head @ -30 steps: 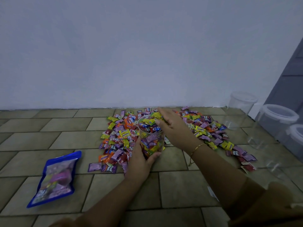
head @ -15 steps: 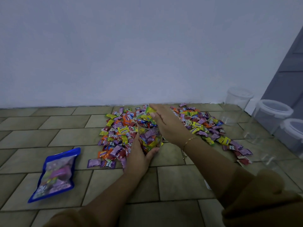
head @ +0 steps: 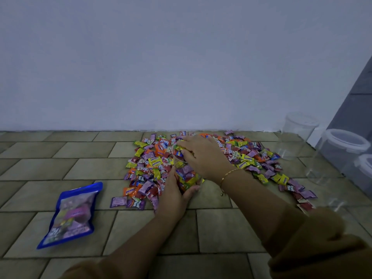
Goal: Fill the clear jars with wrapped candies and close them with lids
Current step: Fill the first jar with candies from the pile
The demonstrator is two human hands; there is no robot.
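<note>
A: Grip first. Left hand [head: 173,195] wraps the lower wall of the clear jar [head: 186,175], thumb and fingers curled round it. Right hand [head: 203,156] lies over the jar's mouth, fingers bent down onto the wrappers at the rim; whether it pinches a sweet, I cannot tell.

B: Where does the jar stand?

A: On the floor, in the middle of the wrapped candies [head: 153,164], packed nearly to the top. Purple, yellow, red and blue wrappers show through the wall.

B: Counts?

A: One jar in hand. To the right, three more with lids on: one by the wall [head: 298,133], a second nearer [head: 340,150], a third cut off by the frame edge [head: 364,170]. All three look empty. Loose candies too many to count; they spread in one heap on both sides of the hands. One blue candy bag [head: 70,216] lies flat, well apart to the left. One thin bracelet [head: 229,174] on the right wrist.

B: Surface, room?

A: Tan floor tiles [head: 60,170] laid in a staggered pattern, plain pale wall [head: 161,67] behind, a grey panel [head: 358,101] at far right. Light dim.
</note>
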